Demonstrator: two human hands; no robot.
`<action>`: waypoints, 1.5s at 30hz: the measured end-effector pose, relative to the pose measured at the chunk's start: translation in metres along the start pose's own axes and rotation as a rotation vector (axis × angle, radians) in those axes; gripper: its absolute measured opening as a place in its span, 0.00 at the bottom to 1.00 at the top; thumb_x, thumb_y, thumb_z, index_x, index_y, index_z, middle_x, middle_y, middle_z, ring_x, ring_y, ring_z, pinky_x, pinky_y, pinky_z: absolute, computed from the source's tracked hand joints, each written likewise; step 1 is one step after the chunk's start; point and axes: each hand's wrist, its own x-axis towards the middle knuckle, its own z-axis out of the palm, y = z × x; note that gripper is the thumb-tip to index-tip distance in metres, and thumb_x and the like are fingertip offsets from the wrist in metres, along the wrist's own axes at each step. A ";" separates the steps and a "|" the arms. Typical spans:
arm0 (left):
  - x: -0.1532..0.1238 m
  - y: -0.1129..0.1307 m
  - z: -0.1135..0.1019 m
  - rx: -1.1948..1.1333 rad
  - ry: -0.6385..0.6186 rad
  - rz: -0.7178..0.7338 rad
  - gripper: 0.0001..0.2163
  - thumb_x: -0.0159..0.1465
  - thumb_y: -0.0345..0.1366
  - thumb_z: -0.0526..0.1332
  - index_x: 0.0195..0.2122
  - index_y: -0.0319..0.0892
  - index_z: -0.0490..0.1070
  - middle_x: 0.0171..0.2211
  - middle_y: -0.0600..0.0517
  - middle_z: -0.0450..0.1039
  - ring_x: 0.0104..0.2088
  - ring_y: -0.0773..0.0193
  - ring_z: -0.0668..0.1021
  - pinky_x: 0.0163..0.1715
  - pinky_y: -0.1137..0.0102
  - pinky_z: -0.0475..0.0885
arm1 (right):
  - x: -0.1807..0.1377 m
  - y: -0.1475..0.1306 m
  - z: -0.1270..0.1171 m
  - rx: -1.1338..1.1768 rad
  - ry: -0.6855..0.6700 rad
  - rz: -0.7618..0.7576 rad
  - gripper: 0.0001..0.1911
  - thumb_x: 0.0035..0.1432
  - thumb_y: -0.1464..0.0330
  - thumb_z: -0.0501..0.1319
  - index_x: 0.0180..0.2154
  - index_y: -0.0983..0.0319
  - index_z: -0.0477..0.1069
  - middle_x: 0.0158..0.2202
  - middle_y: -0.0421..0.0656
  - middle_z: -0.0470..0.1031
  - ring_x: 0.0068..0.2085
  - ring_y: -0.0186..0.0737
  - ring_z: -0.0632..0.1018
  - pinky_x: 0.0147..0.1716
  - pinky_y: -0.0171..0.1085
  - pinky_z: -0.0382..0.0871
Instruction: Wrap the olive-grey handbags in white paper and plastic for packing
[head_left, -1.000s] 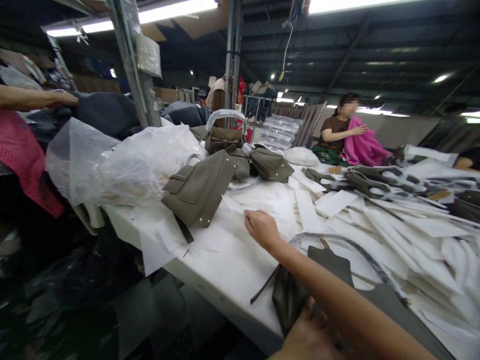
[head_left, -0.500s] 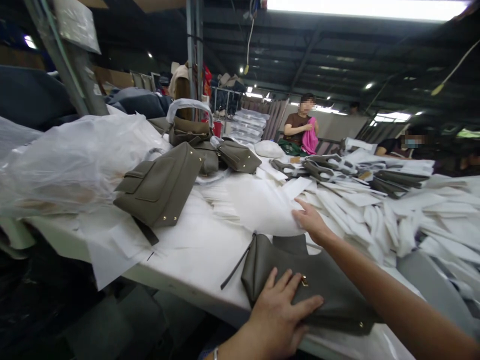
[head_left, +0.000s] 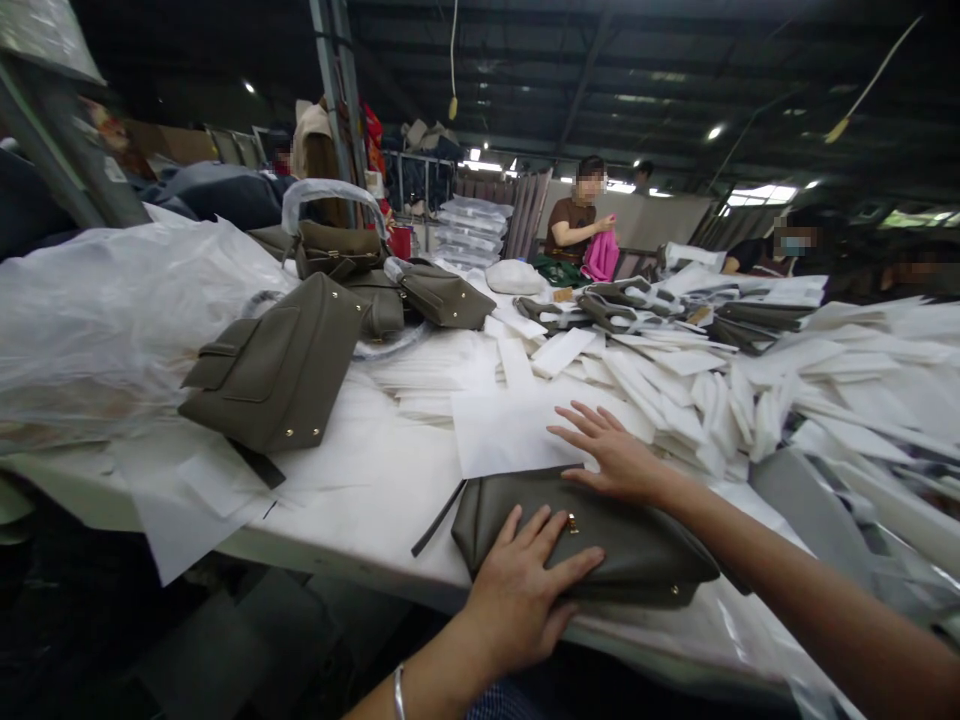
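Observation:
A dark olive handbag (head_left: 637, 545) with a gold clasp lies flat at the table's front edge. My left hand (head_left: 525, 580) rests on its front, palm down with the fingers spread. Over the bag's far edge is my right hand (head_left: 604, 455), fingers stretched out and apart, nothing gripped. A white sheet of paper (head_left: 510, 435) lies just behind the bag, partly beneath the right fingertips; whether they touch it I cannot tell. A thin dark strap (head_left: 436, 520) sticks out at the bag's left.
Another olive handbag (head_left: 281, 365) stands tilted at the left, with several more behind it. Clear plastic wrapping (head_left: 142, 320) heaps up at far left. White paper pieces (head_left: 712, 400) pile up on the right. Across the table, a person (head_left: 581, 225) handles pink cloth.
The white sheet has come down flat behind the bag, and my right hand has opened over it. My left hand stays on the bag. The view has shifted slightly.

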 end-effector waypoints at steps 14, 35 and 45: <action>0.005 -0.005 0.007 0.234 0.003 0.073 0.25 0.71 0.45 0.55 0.68 0.65 0.52 0.69 0.45 0.55 0.69 0.49 0.59 0.65 0.45 0.57 | -0.024 -0.005 0.025 0.018 0.168 0.042 0.40 0.47 0.83 0.50 0.64 0.65 0.64 0.63 0.50 0.69 0.62 0.45 0.70 0.63 0.48 0.64; -0.007 0.004 0.009 0.332 0.081 0.193 0.25 0.71 0.40 0.56 0.68 0.47 0.56 0.60 0.46 0.70 0.61 0.50 0.71 0.64 0.52 0.62 | -0.118 -0.104 -0.019 -0.140 -0.033 0.088 0.23 0.55 0.72 0.59 0.53 0.66 0.73 0.61 0.51 0.70 0.56 0.57 0.74 0.55 0.54 0.68; -0.006 0.004 0.007 0.336 0.046 0.185 0.22 0.70 0.41 0.57 0.65 0.52 0.61 0.63 0.48 0.67 0.60 0.52 0.73 0.60 0.56 0.70 | -0.131 -0.106 0.013 -0.117 -0.146 0.231 0.38 0.62 0.70 0.58 0.70 0.52 0.48 0.70 0.48 0.55 0.67 0.61 0.60 0.62 0.63 0.56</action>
